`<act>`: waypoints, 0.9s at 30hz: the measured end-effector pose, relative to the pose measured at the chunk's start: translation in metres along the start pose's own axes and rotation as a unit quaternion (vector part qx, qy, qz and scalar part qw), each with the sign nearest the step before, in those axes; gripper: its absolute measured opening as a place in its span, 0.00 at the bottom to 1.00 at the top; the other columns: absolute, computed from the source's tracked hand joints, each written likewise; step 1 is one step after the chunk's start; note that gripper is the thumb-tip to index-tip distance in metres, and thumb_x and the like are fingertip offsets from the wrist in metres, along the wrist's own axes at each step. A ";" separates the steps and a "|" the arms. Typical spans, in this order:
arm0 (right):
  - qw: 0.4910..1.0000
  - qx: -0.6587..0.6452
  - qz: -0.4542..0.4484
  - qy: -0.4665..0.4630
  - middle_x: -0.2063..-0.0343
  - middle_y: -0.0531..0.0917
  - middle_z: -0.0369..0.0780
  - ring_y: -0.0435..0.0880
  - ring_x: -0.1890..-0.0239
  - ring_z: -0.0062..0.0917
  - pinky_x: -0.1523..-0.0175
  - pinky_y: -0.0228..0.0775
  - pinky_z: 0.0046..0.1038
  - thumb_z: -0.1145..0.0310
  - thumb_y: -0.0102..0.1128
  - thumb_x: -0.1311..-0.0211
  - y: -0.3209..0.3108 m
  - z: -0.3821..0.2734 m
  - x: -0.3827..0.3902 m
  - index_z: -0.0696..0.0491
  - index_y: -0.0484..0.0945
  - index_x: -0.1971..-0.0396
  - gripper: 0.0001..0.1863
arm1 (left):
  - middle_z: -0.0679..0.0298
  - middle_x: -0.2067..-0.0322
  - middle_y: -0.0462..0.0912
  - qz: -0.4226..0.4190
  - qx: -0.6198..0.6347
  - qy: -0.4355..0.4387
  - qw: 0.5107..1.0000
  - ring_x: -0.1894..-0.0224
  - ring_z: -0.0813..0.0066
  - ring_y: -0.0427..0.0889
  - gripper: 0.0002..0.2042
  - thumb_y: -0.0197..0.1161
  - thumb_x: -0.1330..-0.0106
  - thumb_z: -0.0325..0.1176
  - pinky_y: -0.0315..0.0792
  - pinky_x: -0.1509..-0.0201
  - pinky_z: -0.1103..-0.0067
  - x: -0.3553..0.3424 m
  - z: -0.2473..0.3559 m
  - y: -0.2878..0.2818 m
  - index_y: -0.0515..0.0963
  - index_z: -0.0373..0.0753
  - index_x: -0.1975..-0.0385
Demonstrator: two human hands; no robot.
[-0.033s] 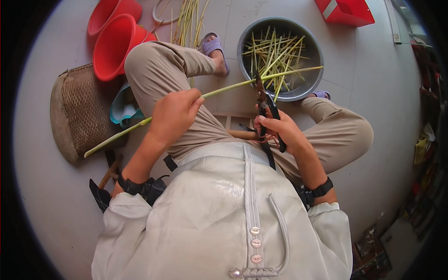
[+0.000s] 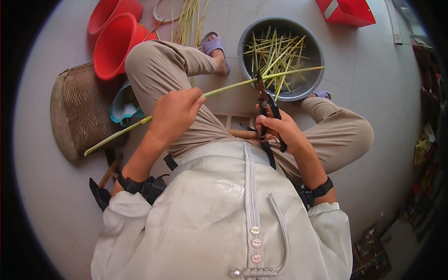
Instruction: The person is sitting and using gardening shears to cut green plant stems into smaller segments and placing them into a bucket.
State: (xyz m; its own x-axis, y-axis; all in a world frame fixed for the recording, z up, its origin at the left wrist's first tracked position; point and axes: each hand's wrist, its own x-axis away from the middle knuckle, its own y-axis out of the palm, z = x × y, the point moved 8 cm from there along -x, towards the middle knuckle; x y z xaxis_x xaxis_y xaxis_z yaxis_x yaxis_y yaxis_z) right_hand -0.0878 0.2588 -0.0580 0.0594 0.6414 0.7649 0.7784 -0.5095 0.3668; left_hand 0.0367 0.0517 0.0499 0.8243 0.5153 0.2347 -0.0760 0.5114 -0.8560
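Note:
A long green plant stalk runs slantwise from the lower left up over the basin. My left hand is closed around its middle, above my left thigh. My right hand grips black-handled pruning shears, whose blades point away from me and meet the stalk near the basin's close edge. Whether the blades have bitten in I cannot tell. The stalk's far end reaches across the grey metal basin, and a heap of short cut stalks lies inside.
Two red buckets lean at the left, beside a woven basket and a teal bag. Long stalks lie on the floor ahead. A red box sits far right. My bent legs and purple slippers flank the work.

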 end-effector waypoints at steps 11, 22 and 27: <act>0.991 -0.031 0.040 -0.125 0.77 0.70 0.30 0.68 0.77 0.14 0.70 0.63 0.19 0.69 0.60 0.37 -0.007 0.000 -0.014 0.55 0.70 0.56 0.12 | 0.56 0.73 0.77 0.019 -0.053 0.094 0.994 0.71 0.51 0.77 0.06 0.59 0.35 0.34 0.69 0.69 0.63 -0.022 0.017 0.000 0.75 0.38 0.66; 0.982 -0.058 0.101 -0.147 0.80 0.70 0.32 0.71 0.82 0.15 0.80 0.60 0.19 0.64 0.60 0.34 -0.025 0.013 -0.026 0.54 0.70 0.66 0.11 | 0.55 0.71 0.79 -0.017 -0.073 0.096 0.993 0.68 0.50 0.78 0.08 0.58 0.34 0.36 0.71 0.66 0.61 -0.048 0.021 0.021 0.76 0.38 0.65; 0.978 -0.029 0.135 -0.155 0.87 0.69 0.32 0.68 0.89 0.16 0.82 0.62 0.21 0.63 0.60 0.34 -0.035 0.016 -0.034 0.54 0.70 0.68 0.12 | 0.53 0.72 0.78 -0.027 -0.088 0.095 0.991 0.68 0.49 0.78 0.09 0.57 0.32 0.37 0.69 0.65 0.61 -0.058 0.019 0.022 0.75 0.37 0.66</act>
State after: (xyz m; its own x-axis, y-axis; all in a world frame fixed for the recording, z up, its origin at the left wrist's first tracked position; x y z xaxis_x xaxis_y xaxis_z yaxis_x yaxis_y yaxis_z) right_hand -0.1076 0.2642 -0.1052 0.4517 0.6180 0.6435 0.6716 -0.7103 0.2108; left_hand -0.0230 0.0464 0.0261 0.9167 0.3427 0.2058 0.0566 0.3984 -0.9154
